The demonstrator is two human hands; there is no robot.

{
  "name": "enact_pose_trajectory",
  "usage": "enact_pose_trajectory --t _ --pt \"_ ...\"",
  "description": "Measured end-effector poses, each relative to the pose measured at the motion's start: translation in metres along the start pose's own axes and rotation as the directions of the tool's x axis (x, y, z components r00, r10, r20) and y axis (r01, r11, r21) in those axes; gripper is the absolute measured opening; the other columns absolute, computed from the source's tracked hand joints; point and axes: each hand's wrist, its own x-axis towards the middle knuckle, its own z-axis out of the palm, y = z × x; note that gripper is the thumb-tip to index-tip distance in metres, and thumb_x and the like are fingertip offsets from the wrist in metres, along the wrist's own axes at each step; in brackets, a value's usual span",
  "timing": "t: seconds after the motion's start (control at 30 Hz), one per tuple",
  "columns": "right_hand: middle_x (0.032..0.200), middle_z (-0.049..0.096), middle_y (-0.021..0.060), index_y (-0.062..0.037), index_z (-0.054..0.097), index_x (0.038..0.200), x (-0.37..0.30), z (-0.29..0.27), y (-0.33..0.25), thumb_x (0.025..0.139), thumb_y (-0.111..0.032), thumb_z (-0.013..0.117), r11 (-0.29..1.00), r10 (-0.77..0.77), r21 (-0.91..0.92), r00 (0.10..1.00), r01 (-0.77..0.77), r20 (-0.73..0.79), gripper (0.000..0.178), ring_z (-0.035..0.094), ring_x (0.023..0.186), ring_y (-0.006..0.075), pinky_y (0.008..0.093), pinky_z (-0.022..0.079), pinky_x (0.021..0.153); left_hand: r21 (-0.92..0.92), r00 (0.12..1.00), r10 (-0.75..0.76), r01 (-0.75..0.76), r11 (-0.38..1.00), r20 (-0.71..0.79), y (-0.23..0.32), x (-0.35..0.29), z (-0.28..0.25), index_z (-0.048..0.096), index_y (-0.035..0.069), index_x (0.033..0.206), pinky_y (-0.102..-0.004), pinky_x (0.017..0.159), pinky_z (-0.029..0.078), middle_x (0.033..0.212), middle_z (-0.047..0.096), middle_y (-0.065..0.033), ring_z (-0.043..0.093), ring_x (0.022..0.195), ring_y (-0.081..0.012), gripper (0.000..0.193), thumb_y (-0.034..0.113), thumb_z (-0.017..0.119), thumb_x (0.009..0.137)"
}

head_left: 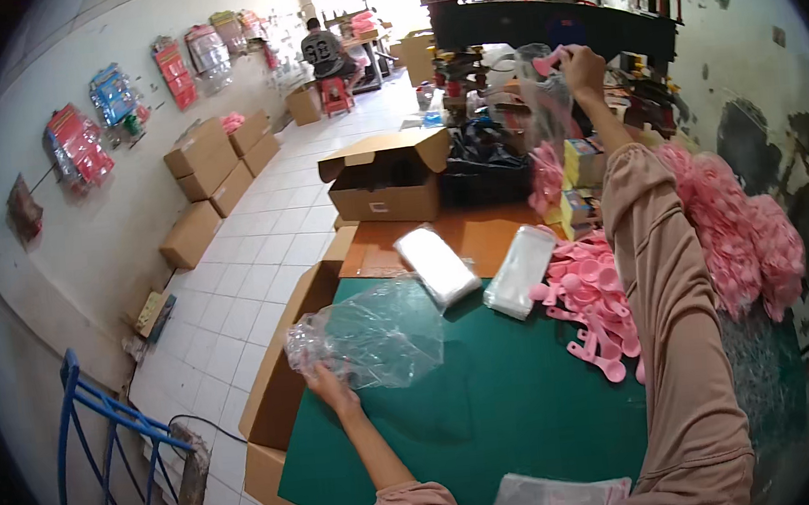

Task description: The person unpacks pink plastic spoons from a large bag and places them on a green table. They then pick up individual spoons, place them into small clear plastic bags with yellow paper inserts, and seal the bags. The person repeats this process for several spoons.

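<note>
My left hand (332, 389) is closed on the gathered end of a large clear plastic bag (387, 331), which spreads over the left part of the green table top (524, 406). My right hand (585, 71) is raised far out over the back of the table, pinching a pink plastic piece (549, 62) that looks like a spoon. Beside and below it hangs clear plastic (546, 105). A heap of pink measuring spoons (595, 289) lies left of my right forearm. Two stacks of clear bags, one left (436, 264) and one right (522, 271), lie beyond the table's middle.
More flat bags (556, 499) lie at the near edge. Filled pink bags (734, 224) lean along the right wall. An open cardboard box (385, 192) and a black bag (485, 164) stand behind. A blue metal rail (111, 422) is at left; a person (324, 53) sits far off.
</note>
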Motion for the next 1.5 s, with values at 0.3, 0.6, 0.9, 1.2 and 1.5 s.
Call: enact_pose_trajectory --t 0.3,0.6,0.9,1.2,1.5 --pt "0.101 0.060 0.0142 -0.0022 0.050 0.114 -0.055 -0.063 -0.038 0.078 -0.019 0.062 0.917 -0.261 0.384 0.890 0.108 0.373 0.042 0.062 0.080 0.0222 0.0314 0.049 0.070 -0.064 0.998 -0.033 0.036 0.997 0.061 -0.025 0.037 -0.012 0.043 0.007 0.124 -0.0386 0.071 0.047 0.104 0.051 -0.0105 0.052 0.091 -0.0216 0.039 0.017 0.044 0.086" --pt "0.141 0.003 0.0292 -0.0335 0.023 0.138 -0.269 -0.268 -0.145 0.058 -0.036 0.075 0.779 -0.627 0.477 0.492 0.408 0.604 0.095 0.038 0.118 0.0430 0.0432 0.036 0.094 -0.056 0.501 0.025 0.046 0.997 0.865 0.053 -0.177 0.095 0.045 -0.001 0.120 -0.0387 0.085 0.045 0.111 0.053 -0.0146 0.054 0.098 -0.0245 0.040 0.021 0.050 0.087" --pt "0.114 0.054 0.0102 -0.0244 0.055 0.113 -0.310 -0.375 -0.034 0.084 -0.033 0.049 0.516 -0.776 -0.218 0.560 0.828 0.292 0.031 0.049 0.109 0.0325 0.0439 0.042 0.090 0.291 -0.341 -0.309 -0.106 0.951 0.888 0.088 -0.299 0.059 0.035 0.000 0.130 -0.0391 0.094 0.038 0.113 0.053 -0.0140 0.050 0.107 -0.0260 0.058 0.028 0.056 0.083" --pt "0.114 0.055 0.0125 -0.0169 0.055 0.115 -0.273 -0.566 0.309 0.084 -0.035 0.052 0.581 0.275 -0.810 0.919 0.075 0.282 0.036 0.052 0.106 0.0316 0.0425 0.042 0.088 0.537 0.365 -0.468 -0.111 0.836 0.805 0.105 -0.199 -0.057 0.039 0.006 0.129 -0.0338 0.092 0.038 0.113 0.054 -0.0099 0.049 0.109 -0.0190 0.046 0.024 0.050 0.088" --pt "0.114 0.056 0.0147 -0.0094 0.054 0.117 -0.232 -0.678 0.499 0.083 -0.037 0.056 0.034 0.835 -0.983 0.546 -0.183 -0.073 0.043 0.054 0.103 0.0306 0.0411 0.042 0.086 0.624 0.530 -0.432 -0.257 0.738 0.730 0.102 -0.223 -0.103 0.048 0.005 0.121 -0.0276 0.090 0.038 0.108 0.056 -0.0067 0.051 0.105 -0.0152 0.035 0.011 0.051 0.087"
